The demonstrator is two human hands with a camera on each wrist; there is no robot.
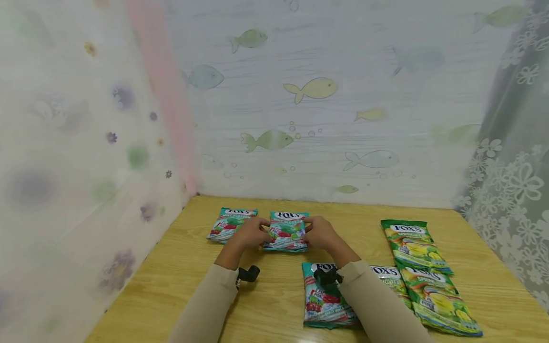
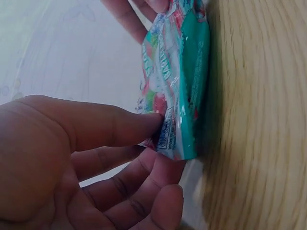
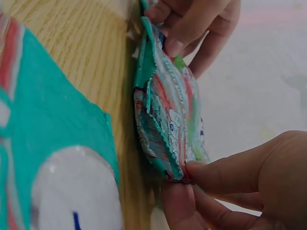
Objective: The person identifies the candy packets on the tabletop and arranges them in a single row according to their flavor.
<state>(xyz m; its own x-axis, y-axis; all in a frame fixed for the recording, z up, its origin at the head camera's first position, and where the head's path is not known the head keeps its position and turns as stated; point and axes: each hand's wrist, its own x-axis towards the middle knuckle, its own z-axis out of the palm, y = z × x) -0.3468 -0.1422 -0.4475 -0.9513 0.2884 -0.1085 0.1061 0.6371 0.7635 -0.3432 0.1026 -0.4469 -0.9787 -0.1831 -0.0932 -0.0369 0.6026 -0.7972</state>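
A teal Fox's Mint Blossom bag (image 1: 286, 232) lies near the table's back, a hand at each side edge. My left hand (image 1: 250, 232) pinches its left edge; in the left wrist view the thumb of the left hand (image 2: 96, 143) presses the bag (image 2: 165, 91) with fingers beneath. At the right edge my right hand (image 1: 320, 232) pinches it too. The right wrist view has the right hand (image 3: 240, 182) with thumb on top of the bag (image 3: 168, 110) and a finger below. Just left of it sits another teal bag (image 1: 229, 225), partly behind the left hand.
Nearer the front, a third teal bag (image 1: 321, 305) lies partly under the right forearm, beside a green-yellow bag (image 1: 392, 282). Two more green-yellow bags (image 1: 413, 245) (image 1: 443, 302) lie on the right of the wooden table (image 1: 171, 290). Fish-patterned sheeting (image 1: 317, 143) stands behind the table.
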